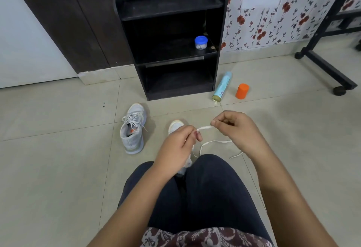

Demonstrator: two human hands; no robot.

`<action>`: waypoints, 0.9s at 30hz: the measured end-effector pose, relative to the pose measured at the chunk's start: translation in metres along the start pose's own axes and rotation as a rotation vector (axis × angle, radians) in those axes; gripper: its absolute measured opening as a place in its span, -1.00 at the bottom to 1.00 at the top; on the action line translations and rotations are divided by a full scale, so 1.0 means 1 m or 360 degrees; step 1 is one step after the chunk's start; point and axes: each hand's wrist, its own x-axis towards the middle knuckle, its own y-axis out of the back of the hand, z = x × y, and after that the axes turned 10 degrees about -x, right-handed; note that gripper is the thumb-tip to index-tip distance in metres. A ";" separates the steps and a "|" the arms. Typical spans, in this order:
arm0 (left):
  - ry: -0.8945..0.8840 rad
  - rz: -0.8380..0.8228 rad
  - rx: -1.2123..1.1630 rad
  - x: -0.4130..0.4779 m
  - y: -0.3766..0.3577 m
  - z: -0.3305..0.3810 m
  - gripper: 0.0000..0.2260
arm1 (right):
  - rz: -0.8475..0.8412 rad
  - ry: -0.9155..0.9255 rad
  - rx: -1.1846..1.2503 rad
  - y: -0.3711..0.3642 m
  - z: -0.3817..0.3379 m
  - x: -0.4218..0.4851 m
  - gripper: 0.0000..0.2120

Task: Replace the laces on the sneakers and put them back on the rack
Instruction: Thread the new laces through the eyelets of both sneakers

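Note:
A grey sneaker with its lace threaded stands on the tiled floor, left of centre. The second sneaker lies just behind my left hand, mostly hidden by that hand and my knee. A white lace stretches between my two hands. My left hand pinches one part of it and my right hand pinches it further along. The lace's loose end trails on the floor to the right. The black shoe rack stands against the wall ahead.
On the rack's middle shelf sits a small jar with a blue lid. A light blue spray can lies on the floor right of the rack beside an orange cap. A black wheeled frame stands at the far right.

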 end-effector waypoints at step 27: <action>0.0643 0.0175 0.0990 0.059 0.015 -0.195 -0.80 | -0.0109 -0.0725 0.0655 -0.145 0.101 0.091 -0.88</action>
